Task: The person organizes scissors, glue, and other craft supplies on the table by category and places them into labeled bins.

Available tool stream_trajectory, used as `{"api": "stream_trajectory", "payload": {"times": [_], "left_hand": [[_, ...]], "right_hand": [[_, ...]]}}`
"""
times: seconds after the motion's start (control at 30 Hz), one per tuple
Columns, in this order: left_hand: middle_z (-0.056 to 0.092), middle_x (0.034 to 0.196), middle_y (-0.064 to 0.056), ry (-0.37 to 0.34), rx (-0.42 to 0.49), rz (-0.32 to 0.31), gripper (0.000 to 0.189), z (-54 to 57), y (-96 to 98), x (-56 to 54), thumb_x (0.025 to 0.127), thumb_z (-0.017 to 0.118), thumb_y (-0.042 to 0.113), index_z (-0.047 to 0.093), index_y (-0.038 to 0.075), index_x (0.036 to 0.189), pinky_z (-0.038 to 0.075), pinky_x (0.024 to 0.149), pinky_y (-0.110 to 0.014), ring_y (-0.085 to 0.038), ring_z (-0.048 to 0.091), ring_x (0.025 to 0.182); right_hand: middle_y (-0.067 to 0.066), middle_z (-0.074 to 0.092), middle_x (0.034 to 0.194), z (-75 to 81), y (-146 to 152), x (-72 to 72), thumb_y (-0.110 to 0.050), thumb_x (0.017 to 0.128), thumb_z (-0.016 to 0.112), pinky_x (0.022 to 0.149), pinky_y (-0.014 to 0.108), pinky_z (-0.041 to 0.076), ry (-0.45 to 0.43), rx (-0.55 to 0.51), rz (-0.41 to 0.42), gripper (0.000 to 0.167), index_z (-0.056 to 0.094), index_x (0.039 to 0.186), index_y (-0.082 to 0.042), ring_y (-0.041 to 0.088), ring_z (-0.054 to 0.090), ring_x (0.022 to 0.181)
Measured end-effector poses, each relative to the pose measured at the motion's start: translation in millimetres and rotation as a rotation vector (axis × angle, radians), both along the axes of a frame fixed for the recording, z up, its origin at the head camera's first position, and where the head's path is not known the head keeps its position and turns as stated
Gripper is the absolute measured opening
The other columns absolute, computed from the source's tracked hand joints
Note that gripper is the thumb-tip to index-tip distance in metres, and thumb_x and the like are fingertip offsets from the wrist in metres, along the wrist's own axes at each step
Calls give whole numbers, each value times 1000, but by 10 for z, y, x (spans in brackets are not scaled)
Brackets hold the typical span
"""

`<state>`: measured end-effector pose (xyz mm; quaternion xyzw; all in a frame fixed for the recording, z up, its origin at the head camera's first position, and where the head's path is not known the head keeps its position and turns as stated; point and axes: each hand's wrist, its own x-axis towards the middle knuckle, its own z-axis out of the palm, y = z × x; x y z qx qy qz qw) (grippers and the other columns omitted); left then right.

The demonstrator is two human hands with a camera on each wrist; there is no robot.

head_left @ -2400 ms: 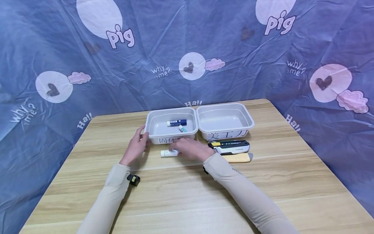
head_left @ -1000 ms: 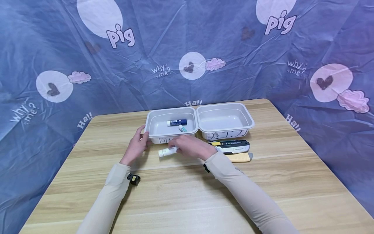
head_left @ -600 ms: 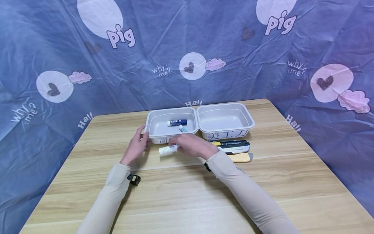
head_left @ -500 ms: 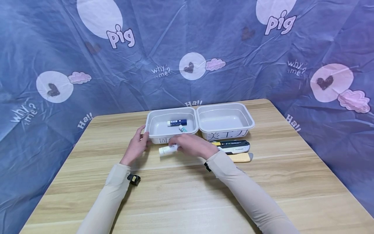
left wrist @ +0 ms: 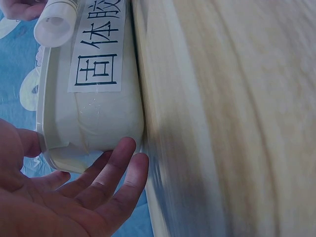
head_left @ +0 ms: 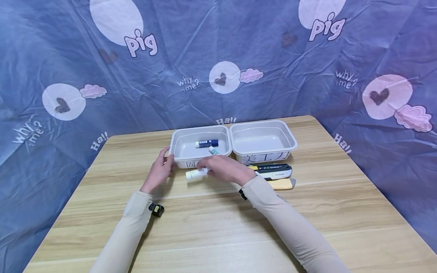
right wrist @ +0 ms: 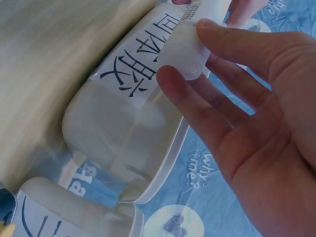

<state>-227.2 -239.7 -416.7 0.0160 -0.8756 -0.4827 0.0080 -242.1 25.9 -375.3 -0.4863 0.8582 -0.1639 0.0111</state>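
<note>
My right hand pinches a white glue stick between thumb and fingers, in front of the left grey tub. In the right wrist view the thumb and fingertips lie around one end of the glue stick, which is above the table. My left hand rests at the left end of that tub; in the left wrist view its fingers are loosely extended against the tub's end wall. Inside the left tub lie a dark blue glue stick and a smaller teal-and-white stick.
A second grey labelled tub stands right against the first. In front of it lie a black-and-yellow utility knife, a white one and a pale yellow one, partly behind the right wrist. A patterned blue cloth hangs behind the table.
Since the earliest frame the right hand has lifted the white glue stick slightly off the table and tilted it. In the last half second almost nothing moves; the left hand stays put.
</note>
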Motion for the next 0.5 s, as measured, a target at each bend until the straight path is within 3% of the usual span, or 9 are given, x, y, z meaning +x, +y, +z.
{"api": "stream_trajectory", "payload": {"times": [0.5], "left_hand": [[55, 138, -34, 4, 4, 1, 60, 3, -2, -2, 112, 35, 36, 17, 12, 164, 61, 83, -44, -43, 68, 111]], "right_hand": [[-2, 71, 128, 15, 27, -8, 0, 93, 70, 102, 31, 53, 11, -3, -13, 36, 69, 126, -15, 16, 67, 118]]}}
